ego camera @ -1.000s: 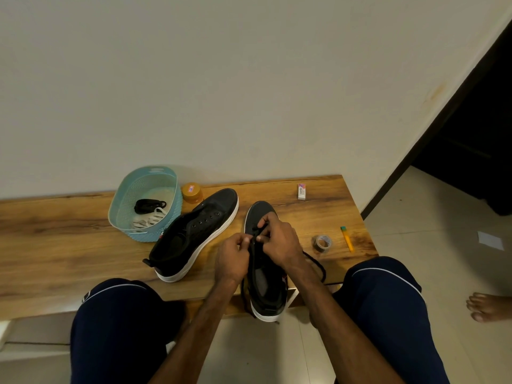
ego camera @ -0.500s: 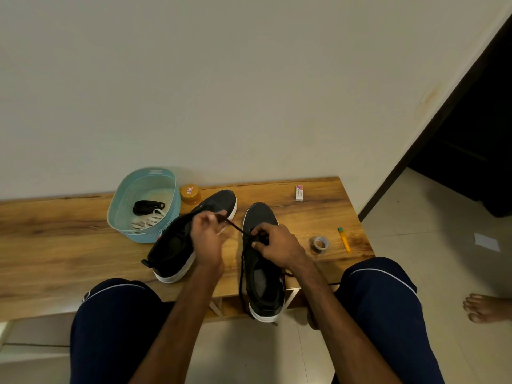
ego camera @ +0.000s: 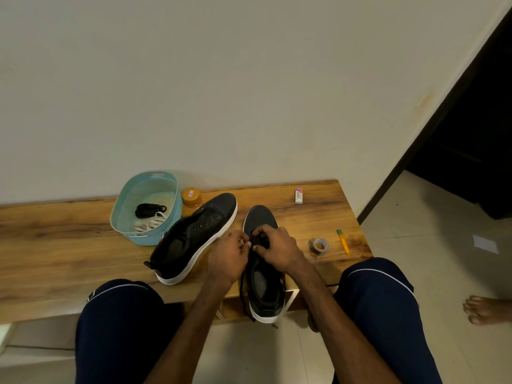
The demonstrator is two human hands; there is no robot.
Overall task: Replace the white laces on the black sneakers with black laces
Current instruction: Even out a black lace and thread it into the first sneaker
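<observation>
- Far left on the worktop [ego camera: 55, 245]: teal basket [ego camera: 128, 196] holding a bundled spare lace [ego camera: 149, 209] and the white laces [ego camera: 151, 224]. An orange jar [ego camera: 191, 198] stands just beside its right wall.
- Right side: white box [ego camera: 298, 195] far, tape roll [ego camera: 319, 245] and yellow pen [ego camera: 343, 241] nearer. All are apart from your hands.
- Unlaced sneaker [ego camera: 194, 236] lies diagonal, toe far-right and heel near-left, just beside your left hand [ego camera: 228, 256].
- Working sneaker [ego camera: 261, 217] runs near-to-far, toe toward the wall, heel overhanging the worktop's near edge.
- Your right hand [ego camera: 277, 245] meets the left over its front eyelets. Both sets of fingers are curled, pinching the black lace [ego camera: 242, 289], whose loose end hangs off the near edge.
- Half a second ago your left hand was out over the unlaced sneaker, drawing the lace taut. It is now back at the eyelets.
</observation>
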